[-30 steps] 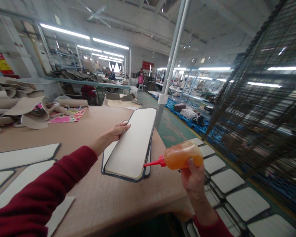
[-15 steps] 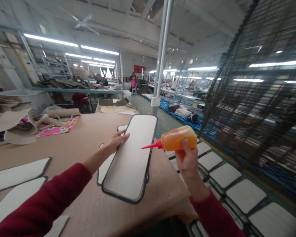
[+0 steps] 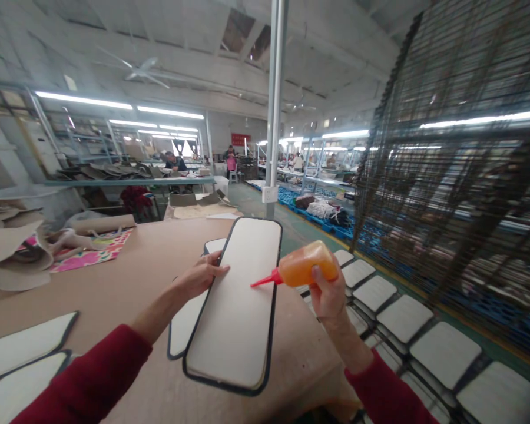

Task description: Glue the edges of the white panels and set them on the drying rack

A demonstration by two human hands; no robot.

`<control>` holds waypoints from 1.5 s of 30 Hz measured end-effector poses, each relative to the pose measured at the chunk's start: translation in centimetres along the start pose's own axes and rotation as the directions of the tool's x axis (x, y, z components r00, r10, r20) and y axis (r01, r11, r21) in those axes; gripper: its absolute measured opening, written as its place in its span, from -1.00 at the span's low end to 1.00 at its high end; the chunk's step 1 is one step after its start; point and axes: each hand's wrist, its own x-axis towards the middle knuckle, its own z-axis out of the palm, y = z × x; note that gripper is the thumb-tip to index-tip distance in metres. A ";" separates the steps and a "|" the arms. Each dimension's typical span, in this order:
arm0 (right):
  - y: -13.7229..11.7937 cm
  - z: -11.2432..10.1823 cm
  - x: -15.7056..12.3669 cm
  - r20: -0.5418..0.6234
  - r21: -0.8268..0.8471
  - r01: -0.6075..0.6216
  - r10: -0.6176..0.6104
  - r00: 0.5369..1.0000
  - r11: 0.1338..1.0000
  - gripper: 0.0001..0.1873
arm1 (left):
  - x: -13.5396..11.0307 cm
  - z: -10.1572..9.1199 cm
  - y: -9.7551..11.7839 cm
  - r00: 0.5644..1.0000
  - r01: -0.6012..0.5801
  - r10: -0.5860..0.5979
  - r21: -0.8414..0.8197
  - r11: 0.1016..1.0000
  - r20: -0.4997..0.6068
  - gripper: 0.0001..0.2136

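My left hand [image 3: 202, 274] grips the left edge of a long white panel [image 3: 236, 306] with rounded corners and a dark rim, thumb on its face. In my right hand [image 3: 329, 291] is a squeeze bottle [image 3: 307, 265] of amber liquid, tipped sideways. Its thin red nozzle [image 3: 267, 279] points left over the panel's face; whether the tip touches the surface I cannot tell. Partly hidden beneath the held panel, another white panel [image 3: 183, 327] with a dark rim lies on the table.
The brown table [image 3: 128, 300] bears more white panels [image 3: 29, 344] at the left, plus curled offcuts [image 3: 15, 250] and flowered fabric [image 3: 92, 250]. Rows of white pads [image 3: 404, 318] stand low at the right, beside a tall wire rack [image 3: 424, 141]. A post [image 3: 274, 106] rises beyond the table.
The view has tilted up and turned slightly right, so the surroundings sit lower and further left. Both hands keep their holds, and the nozzle still points over the panel.
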 end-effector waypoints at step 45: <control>-2.3 -3.1 -5.0 0.055 -0.004 -0.079 0.079 0.995 0.997 -0.42 | -1.8 -2.6 1.4 0.986 0.110 -0.119 -0.078 0.991 -0.119 -0.49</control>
